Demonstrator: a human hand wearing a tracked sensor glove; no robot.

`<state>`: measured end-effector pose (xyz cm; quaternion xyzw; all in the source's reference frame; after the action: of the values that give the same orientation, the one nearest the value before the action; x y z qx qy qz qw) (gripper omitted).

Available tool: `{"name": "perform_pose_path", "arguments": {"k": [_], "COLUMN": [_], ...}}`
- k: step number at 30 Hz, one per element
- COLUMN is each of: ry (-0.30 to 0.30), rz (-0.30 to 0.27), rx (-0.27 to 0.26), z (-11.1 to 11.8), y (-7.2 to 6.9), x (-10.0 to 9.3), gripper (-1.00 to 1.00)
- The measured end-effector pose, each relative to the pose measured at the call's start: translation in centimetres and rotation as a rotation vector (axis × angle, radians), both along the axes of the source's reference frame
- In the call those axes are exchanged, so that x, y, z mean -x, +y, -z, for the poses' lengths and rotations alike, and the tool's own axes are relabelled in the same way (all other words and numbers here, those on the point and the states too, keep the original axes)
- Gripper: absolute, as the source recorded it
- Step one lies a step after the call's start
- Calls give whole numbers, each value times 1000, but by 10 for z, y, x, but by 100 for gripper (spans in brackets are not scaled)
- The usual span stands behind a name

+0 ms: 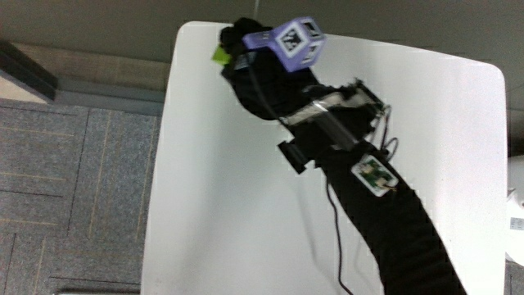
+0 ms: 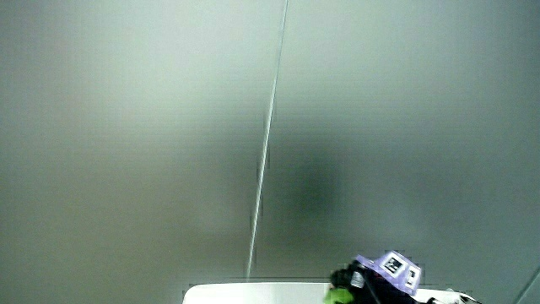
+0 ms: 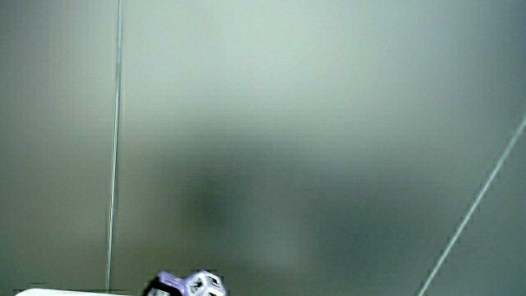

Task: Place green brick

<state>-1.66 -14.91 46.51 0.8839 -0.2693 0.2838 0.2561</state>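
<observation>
The green brick (image 1: 220,55) shows as a small bright piece at the corner of the white table (image 1: 221,188) farthest from the person. The hand (image 1: 232,46), in a black glove with a purple patterned cube (image 1: 296,43) on its back, is curled over the brick and hides most of it. The forearm stretches across the table toward the person. In a side view the green brick (image 2: 339,295) peeks out beside the hand (image 2: 364,284). In a side view only the cube (image 3: 202,284) and a bit of the hand (image 3: 161,288) show.
Both side views show mostly a pale wall. Grey carpet floor (image 1: 74,164) lies beside the table's long edge. A thin black cable (image 1: 334,238) trails from the forearm over the table toward the person.
</observation>
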Motion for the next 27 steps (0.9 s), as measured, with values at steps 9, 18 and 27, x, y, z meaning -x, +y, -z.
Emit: {"name": "perform_pose_path", "arguments": {"k": [9,18,27], "ry": [99,93,141], "rz": [-47,-94,-77], "rx": [76,71,88], "z": [-14,-42,-50], "y": [-2,5,11], "x": [-3,-9,-13], "gripper": [0,0,-38]}}
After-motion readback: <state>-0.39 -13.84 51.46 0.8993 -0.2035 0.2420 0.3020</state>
